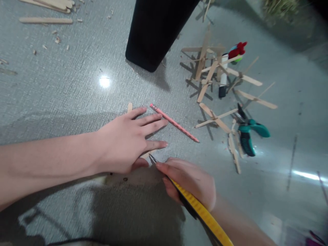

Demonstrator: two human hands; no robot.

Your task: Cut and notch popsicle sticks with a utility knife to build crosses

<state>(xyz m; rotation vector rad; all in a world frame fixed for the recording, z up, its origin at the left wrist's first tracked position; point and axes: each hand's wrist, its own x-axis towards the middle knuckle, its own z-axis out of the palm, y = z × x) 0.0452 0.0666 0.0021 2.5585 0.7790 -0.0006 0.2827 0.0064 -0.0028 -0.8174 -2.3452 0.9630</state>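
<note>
My left hand (pixel 128 141) lies flat with fingers spread, pressing a wooden craft stick (pixel 130 107) against the grey floor; only the stick's far end and a bit near my thumb show. My right hand (pixel 191 182) is closed around a yellow and black utility knife (pixel 202 213). The knife's blade tip touches the stick just below my left fingers. A red pencil (pixel 174 123) lies on the floor just beyond my left fingertips.
Teal-handled pliers (pixel 246 135) lie to the right among several loose and glued craft sticks (pixel 217 70). A black and white marker (pixel 223 80) and a red and green object (pixel 237 51) sit there too. A black object (pixel 153 30) stands ahead. More sticks (pixel 46 20) lie far left.
</note>
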